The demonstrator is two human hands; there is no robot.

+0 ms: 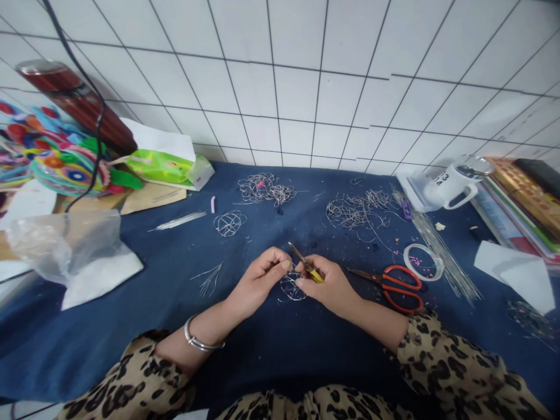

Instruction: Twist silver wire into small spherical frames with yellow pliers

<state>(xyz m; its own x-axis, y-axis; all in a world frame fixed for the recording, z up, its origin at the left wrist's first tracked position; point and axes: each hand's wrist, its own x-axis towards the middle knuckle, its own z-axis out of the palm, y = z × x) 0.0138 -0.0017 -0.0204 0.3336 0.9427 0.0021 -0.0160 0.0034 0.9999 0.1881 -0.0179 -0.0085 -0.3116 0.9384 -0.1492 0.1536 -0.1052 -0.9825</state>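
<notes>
My left hand (262, 274) pinches the edge of a small round wire-loop piece (291, 289) over the dark blue cloth (184, 291). My right hand (326, 283) is closed around small pliers with yellow handles (306, 265), whose tip points up and left between the two hands. The wire piece hangs just below both thumbs. A silver bangle sits on my left wrist, and both sleeves are leopard print.
Red-handled scissors (394, 286) lie just right of my right hand, with a tape roll (423, 261) and straight wires (446, 262) beyond. Wire tangles (359, 210), finished wire flowers (265, 188), a white mug (455, 182), books, plastic bag (65, 239) and colourful crafts at left.
</notes>
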